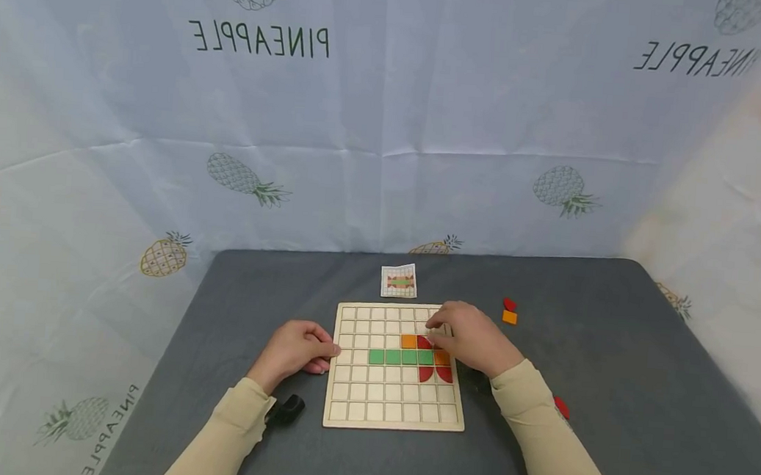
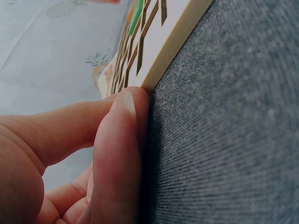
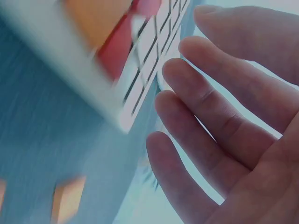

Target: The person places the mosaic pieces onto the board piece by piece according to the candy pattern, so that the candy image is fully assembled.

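A square wooden grid board (image 1: 376, 393) lies on the grey table. On it sit a row of green squares (image 1: 393, 357), orange squares (image 1: 408, 341) and red curved pieces (image 1: 444, 375), some hidden by my right hand. My left hand (image 1: 291, 350) pinches the board's left edge between thumb and forefinger; up close in the left wrist view, the thumb (image 2: 117, 158) meets the wooden edge. Over the board's upper right part hovers my right hand (image 1: 473, 337). In the right wrist view its fingers (image 3: 205, 98) are loosely extended and spread, with nothing between them.
A small printed pattern card (image 1: 399, 281) lies behind the board. To the right are a loose red piece (image 1: 510, 304), an orange square (image 1: 510, 317) and another red piece (image 1: 561, 407) beside the right sleeve. A pineapple-print cloth (image 1: 390, 106) hangs behind the table.
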Action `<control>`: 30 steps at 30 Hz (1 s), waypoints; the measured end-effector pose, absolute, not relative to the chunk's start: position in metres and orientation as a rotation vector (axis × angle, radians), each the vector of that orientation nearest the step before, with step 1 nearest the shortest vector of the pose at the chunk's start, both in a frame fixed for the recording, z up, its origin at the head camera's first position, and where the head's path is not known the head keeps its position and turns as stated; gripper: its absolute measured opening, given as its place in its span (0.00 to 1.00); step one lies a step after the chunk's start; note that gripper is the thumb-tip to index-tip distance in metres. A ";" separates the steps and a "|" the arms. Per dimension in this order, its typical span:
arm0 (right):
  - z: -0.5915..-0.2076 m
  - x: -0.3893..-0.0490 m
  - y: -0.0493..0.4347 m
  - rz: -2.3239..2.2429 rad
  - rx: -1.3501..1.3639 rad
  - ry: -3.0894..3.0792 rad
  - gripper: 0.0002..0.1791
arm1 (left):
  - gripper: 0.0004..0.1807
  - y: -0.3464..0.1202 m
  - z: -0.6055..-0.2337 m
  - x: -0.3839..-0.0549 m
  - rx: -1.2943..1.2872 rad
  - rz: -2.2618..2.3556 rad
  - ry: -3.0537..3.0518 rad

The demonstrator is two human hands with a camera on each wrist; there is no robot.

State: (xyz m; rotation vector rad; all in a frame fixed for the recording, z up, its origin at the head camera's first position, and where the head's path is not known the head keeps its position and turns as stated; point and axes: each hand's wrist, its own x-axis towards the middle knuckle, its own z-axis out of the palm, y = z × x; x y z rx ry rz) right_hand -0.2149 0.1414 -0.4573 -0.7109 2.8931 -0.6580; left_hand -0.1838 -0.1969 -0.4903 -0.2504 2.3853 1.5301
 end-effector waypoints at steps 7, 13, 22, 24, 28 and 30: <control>-0.450 -0.198 0.199 -0.653 -0.646 2.922 0.08 | 0.11 -0.196 -0.490 -0.184 -0.248 1.508 2.405; -0.453 -0.183 0.240 -0.584 -0.604 2.947 0.08 | 0.12 -0.194 -0.489 -0.183 -0.266 1.487 2.409; -0.466 -0.180 0.259 -0.549 -0.539 2.917 0.13 | 0.12 -0.195 -0.491 -0.182 -0.262 1.496 2.419; -0.469 -0.180 0.260 -0.542 -0.534 2.917 0.13 | 0.12 -0.195 -0.492 -0.181 -0.250 1.507 2.410; -0.475 -0.180 0.262 -0.526 -0.531 2.933 0.11 | 0.12 -0.195 -0.493 -0.180 -0.237 1.517 2.400; -0.475 -0.179 0.263 -0.525 -0.519 2.946 0.10 | 0.11 -0.195 -0.493 -0.180 -0.237 1.516 2.407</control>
